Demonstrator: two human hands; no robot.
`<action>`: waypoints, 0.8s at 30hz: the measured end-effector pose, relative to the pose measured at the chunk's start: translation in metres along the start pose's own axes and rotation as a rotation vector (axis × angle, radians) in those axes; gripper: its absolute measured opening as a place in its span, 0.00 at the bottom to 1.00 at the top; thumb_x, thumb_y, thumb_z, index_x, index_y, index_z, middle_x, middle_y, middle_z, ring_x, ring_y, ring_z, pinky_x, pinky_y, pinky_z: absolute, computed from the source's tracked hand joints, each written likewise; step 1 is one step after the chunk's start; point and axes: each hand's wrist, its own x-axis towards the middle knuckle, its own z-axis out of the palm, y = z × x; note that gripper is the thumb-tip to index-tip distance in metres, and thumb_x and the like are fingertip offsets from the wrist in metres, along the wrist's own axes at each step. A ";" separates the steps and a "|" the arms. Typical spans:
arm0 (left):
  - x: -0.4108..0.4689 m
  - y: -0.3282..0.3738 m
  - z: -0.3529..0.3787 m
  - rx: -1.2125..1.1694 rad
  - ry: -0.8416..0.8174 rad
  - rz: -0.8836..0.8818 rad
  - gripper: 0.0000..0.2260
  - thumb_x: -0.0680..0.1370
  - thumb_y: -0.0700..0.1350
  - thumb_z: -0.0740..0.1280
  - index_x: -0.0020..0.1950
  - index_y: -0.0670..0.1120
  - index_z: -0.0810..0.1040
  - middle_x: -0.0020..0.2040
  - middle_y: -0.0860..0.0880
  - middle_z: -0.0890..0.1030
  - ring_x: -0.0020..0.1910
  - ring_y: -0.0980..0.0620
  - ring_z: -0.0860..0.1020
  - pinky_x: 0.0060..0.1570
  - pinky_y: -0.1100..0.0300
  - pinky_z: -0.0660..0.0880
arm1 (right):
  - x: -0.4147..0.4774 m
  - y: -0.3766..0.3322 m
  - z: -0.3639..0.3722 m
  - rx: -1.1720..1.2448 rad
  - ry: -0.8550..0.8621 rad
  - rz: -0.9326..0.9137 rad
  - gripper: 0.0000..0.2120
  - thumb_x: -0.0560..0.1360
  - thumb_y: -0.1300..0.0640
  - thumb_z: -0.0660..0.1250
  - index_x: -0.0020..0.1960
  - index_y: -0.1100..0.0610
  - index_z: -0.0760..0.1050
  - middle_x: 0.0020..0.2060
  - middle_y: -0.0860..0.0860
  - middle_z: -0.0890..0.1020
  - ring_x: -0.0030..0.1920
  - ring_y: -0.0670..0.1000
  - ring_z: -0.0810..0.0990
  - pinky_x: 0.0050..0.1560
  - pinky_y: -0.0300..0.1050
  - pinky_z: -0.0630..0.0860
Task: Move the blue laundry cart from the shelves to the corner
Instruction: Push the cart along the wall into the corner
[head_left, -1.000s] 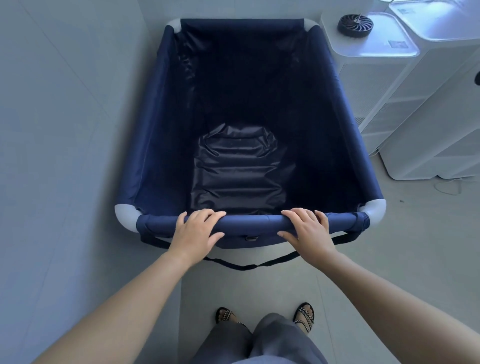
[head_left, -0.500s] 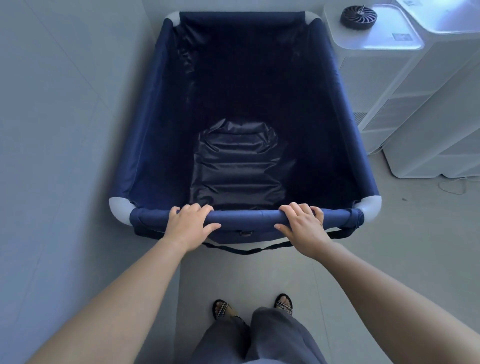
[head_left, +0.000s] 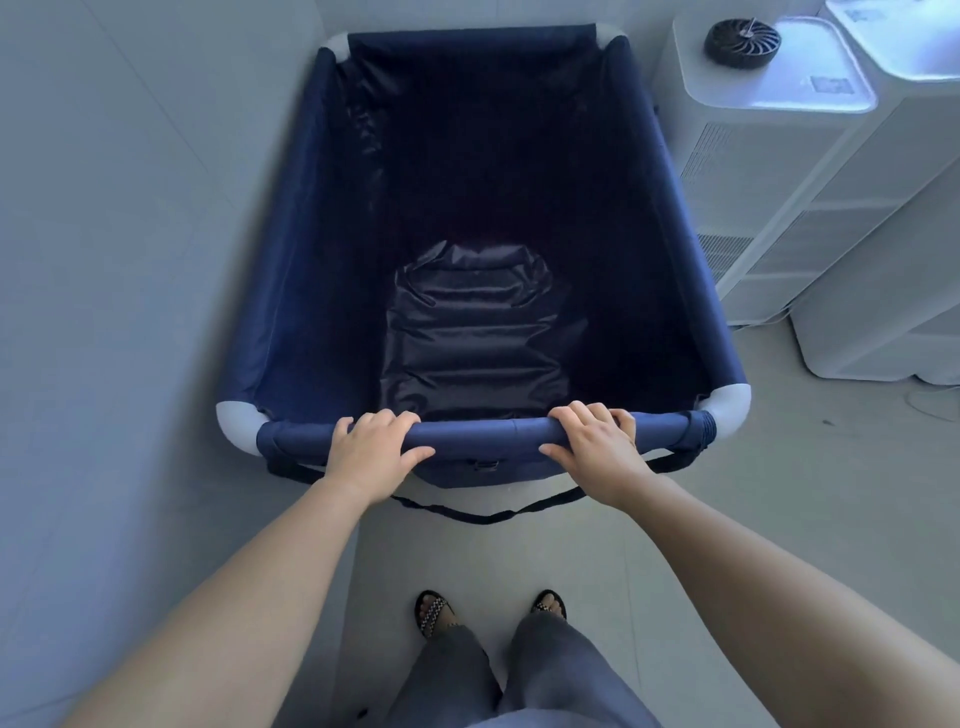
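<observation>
Standing in sandals (head_left: 434, 613) on a pale floor (head_left: 779, 493), a person grips the near rail (head_left: 478, 434) of the blue laundry cart (head_left: 291, 270), with the fingers of the left hand (head_left: 371, 452) and right hand (head_left: 597, 449) curled over the bar. The cart's left side runs just beside the wall (head_left: 130, 260). Its far end is in the room's corner, with 2 white units (head_left: 753, 171) near its right side.

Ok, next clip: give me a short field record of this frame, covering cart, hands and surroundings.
cart: blue laundry cart, left side close beside the wall
inside: dark crinkled sheet on the bottom
left hand: left hand grips the near rail
right hand: right hand grips the same rail
right of cart: white units, small black fan on top
under rail: black strap hanging loose
</observation>
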 end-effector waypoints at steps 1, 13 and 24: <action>0.000 0.001 0.000 -0.006 -0.009 -0.007 0.18 0.78 0.62 0.57 0.64 0.55 0.69 0.55 0.52 0.76 0.58 0.49 0.73 0.64 0.49 0.63 | 0.000 0.002 -0.001 -0.008 -0.004 -0.005 0.18 0.78 0.41 0.54 0.62 0.49 0.66 0.54 0.46 0.73 0.59 0.51 0.69 0.63 0.50 0.56; -0.018 0.012 0.008 -0.060 0.115 -0.130 0.20 0.78 0.52 0.63 0.71 0.56 0.67 0.62 0.52 0.74 0.65 0.51 0.68 0.69 0.36 0.56 | 0.002 0.002 0.001 -0.067 -0.050 -0.037 0.18 0.79 0.42 0.53 0.64 0.50 0.64 0.57 0.48 0.72 0.58 0.53 0.68 0.64 0.53 0.58; -0.002 0.013 0.004 -0.010 0.134 -0.101 0.20 0.78 0.53 0.62 0.70 0.55 0.67 0.60 0.52 0.73 0.63 0.51 0.69 0.67 0.36 0.58 | 0.023 0.011 -0.003 -0.065 -0.068 -0.072 0.17 0.80 0.44 0.51 0.64 0.51 0.63 0.56 0.50 0.70 0.57 0.54 0.67 0.65 0.55 0.58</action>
